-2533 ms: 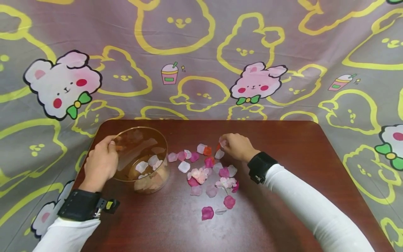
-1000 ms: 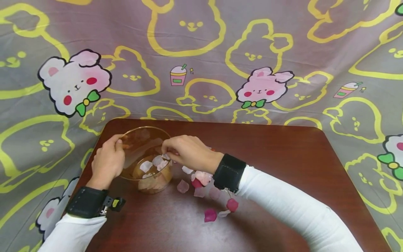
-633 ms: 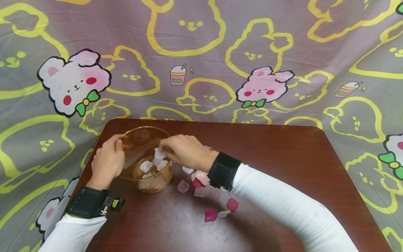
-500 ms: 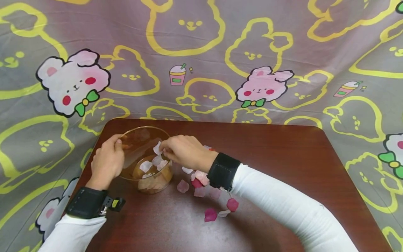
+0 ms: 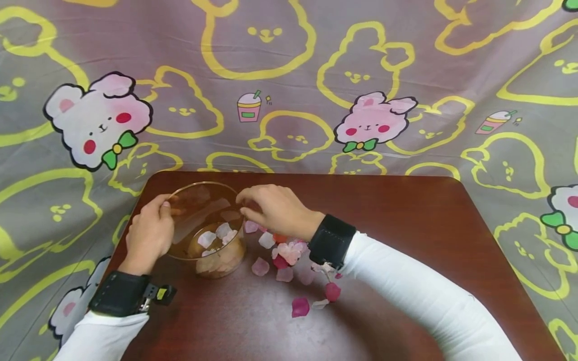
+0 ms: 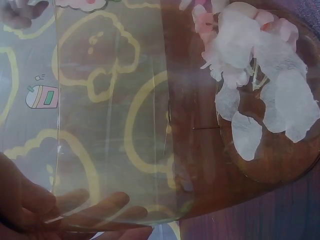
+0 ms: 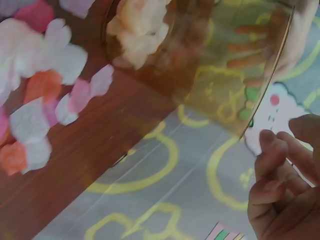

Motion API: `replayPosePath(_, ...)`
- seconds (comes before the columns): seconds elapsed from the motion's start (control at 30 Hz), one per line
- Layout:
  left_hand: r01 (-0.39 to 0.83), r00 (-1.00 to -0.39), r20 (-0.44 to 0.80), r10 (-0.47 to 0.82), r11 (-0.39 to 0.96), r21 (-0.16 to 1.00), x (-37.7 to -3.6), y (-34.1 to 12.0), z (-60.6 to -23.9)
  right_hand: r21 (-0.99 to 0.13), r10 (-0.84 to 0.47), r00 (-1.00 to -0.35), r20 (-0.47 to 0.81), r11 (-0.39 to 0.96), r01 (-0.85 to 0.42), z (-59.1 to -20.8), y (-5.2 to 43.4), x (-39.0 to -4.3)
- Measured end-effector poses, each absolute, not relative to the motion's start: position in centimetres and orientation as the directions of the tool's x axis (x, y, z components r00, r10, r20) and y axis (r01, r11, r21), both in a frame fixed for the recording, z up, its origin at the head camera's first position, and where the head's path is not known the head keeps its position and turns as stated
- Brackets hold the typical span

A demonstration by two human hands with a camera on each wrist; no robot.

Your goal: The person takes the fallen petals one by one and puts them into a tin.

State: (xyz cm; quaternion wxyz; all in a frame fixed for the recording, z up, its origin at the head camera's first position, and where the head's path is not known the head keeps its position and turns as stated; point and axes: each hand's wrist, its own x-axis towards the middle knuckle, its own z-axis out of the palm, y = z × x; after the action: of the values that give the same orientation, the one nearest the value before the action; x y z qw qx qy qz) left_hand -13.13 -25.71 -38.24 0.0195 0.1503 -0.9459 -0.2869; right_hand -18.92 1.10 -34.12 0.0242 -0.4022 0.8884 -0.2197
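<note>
A clear amber bowl [image 5: 182, 228] stands at the table's left side. My left hand [image 5: 150, 233] grips its left rim, thumb on the near side; through the wall, the fingers [image 6: 112, 201] show spread behind it in the left wrist view. Inside the bowl lie white petals [image 6: 295, 100] and pale pink blossoms [image 6: 202, 25]. My right hand [image 5: 282, 209] is at the bowl's right rim, its thumb and fingers parted and loosely bent. Nothing shows between those fingers [image 7: 272, 150] in the right wrist view. To the bowl's right are scattered pink petals [image 5: 260, 267], partly hidden under my right forearm.
The brown table [image 5: 253, 326] backs onto a cartoon-printed cloth [image 5: 289, 90]. A pink blossom cluster [image 5: 289, 253], an orange petal [image 5: 280, 238] and a magenta petal [image 5: 300, 307] lie on the tabletop. Black wrist straps [image 5: 331, 240] sit over white sleeves.
My right hand pinched a white petal among the loose ones, brought it left over the bowl and let go. It has since drawn back slightly to the rim. My left hand kept its hold.
</note>
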Motion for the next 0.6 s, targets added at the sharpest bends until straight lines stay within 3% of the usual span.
replayPosePath(0.23,-0.286,-0.951,-0.059,-0.304,0.790,0.542,-13.2,-25.7,-38.2,-0.500,-0.621,-0.765,0.169,0.615,-0.610,-35.4,4.9,-21.0)
replayPosePath(0.6,-0.286,-0.952,-0.063,-0.301,0.791,0.540,-13.3,-25.7,-38.2,-0.473,-0.526,-0.848,-0.061,0.763,-0.440,-40.0,11.5,-23.1)
